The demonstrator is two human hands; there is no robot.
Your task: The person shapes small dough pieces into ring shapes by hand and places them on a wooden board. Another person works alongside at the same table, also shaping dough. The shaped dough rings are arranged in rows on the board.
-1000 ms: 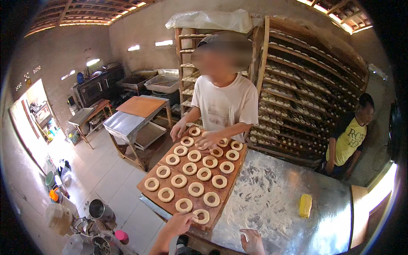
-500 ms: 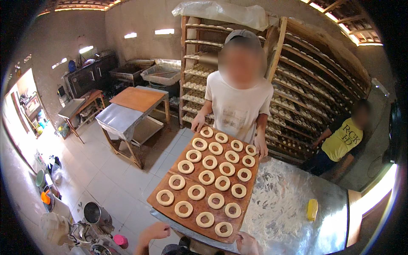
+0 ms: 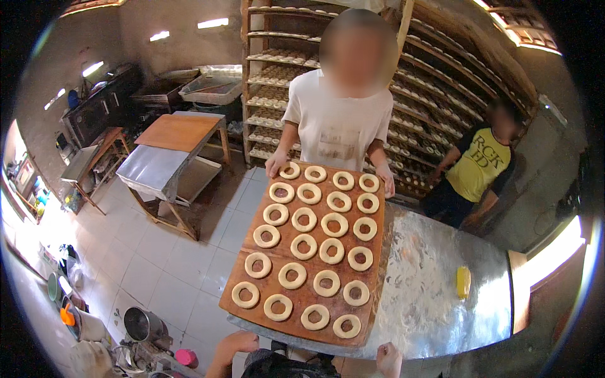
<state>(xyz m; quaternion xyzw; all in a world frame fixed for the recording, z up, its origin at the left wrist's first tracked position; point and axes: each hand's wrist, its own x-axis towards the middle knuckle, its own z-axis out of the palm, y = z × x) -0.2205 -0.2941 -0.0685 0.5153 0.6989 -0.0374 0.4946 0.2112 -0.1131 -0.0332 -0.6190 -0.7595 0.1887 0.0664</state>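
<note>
The left hand (image 3: 238, 342) and right hand (image 3: 389, 359) are curled closed, nothing visible in either. Just beyond them is the board (image 3: 285, 252) of dough rings (image 3: 293, 247), its far end in the co-worker's hands (image 3: 276, 164); level handling should prevent sliding.

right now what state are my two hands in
Left hand: closed, loosely curled, nothing visibly held.
Right hand: curled closed, nothing visible in it.

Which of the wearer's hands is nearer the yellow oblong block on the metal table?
Right. The right hand is below and left of the yellow block in the picture; the left hand is much farther left.
</note>
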